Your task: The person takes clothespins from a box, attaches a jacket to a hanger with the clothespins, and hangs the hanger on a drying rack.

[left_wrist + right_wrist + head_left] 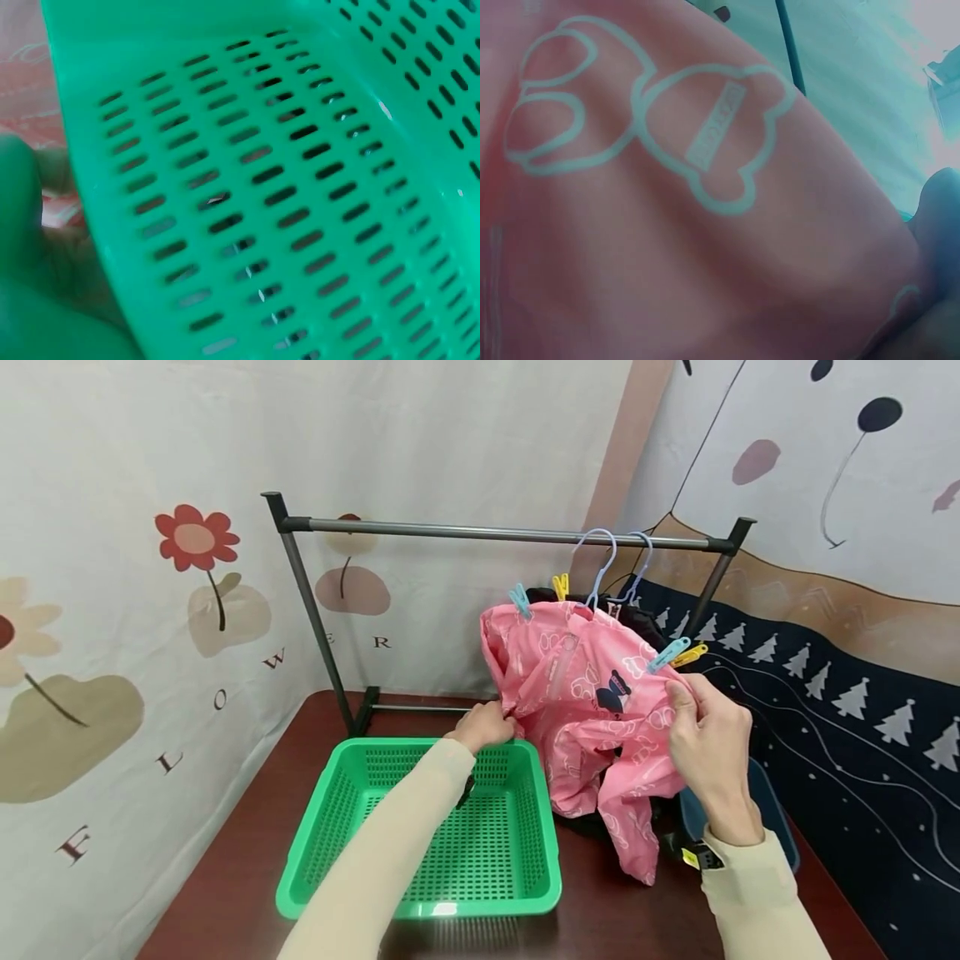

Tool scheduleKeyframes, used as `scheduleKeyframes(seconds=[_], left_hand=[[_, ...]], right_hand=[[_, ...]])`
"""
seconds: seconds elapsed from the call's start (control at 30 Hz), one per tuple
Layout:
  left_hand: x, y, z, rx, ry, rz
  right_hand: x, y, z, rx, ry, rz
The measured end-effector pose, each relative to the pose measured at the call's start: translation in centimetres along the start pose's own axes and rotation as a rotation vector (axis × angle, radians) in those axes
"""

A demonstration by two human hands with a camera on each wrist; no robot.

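A pink jacket (555,693) with white bear outlines hangs from a lilac hanger (607,560) on the metal rack. One blue clothespin (520,600) clips its left shoulder, another blue clothespin (669,655) its right. My left hand (483,725) grips the jacket's left side, just over the far rim of the green basket; its fingertips are partly hidden by cloth. On the other side, my right hand (708,743) pinches the fabric below the right-hand clothespins. In the right wrist view the jacket cloth (705,247) is spread broad, with part of the hand (937,240) at its edge.
Behind the jacket, a black garment (637,618) hangs on a second hanger (642,568) with yellow clothespins (561,586). The green perforated basket (420,910) stands on the dark red table (240,860). A blue container (772,818) sits right, partly behind my right arm. The rack's bar (450,530) spans above.
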State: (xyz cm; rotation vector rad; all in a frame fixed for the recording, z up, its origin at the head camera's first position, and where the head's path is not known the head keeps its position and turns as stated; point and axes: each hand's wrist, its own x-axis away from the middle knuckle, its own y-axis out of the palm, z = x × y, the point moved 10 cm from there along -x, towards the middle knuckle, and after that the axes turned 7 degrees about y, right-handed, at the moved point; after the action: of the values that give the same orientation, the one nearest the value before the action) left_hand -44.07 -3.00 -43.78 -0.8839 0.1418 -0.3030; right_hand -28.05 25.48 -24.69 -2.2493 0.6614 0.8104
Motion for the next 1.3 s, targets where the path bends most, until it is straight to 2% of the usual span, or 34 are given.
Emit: scheduleKeyframes(seconds=[0.17,0.33,0.5,0.8,0.97,1.3], left_hand=[[0.6,-0.6,0.1,-0.008,0.031,-0.04],[1.2,-1.5,-0.3,-0.061,0.032,-0.025],[2.1,-2.4,-0.7,-0.077,0.034,-0.028],[4.7,-4.8,-0.4,-0.165,0.064,0.002],[6.1,-6.0,0.0,-0.162,0.108,0.02],[8.6,-7.9,1.2,-0.23,0.208,0.073]], right_hand=[[0.1,0.1,-0.4,-0.01,-0.036,0.025],[0.2,0.0,-0.6,-0.015,-0.052,0.048],[0.3,-0.2,-0.7,-0.026,-0.062,0.067],[0.1,-0.1,-0.9,-0.041,-0.075,0.097],[-0.3,0.3,-1.2,-0.048,-0.086,0.1],[-0.9,1.0,-1.8,-0.054,-0.087,0.092]])
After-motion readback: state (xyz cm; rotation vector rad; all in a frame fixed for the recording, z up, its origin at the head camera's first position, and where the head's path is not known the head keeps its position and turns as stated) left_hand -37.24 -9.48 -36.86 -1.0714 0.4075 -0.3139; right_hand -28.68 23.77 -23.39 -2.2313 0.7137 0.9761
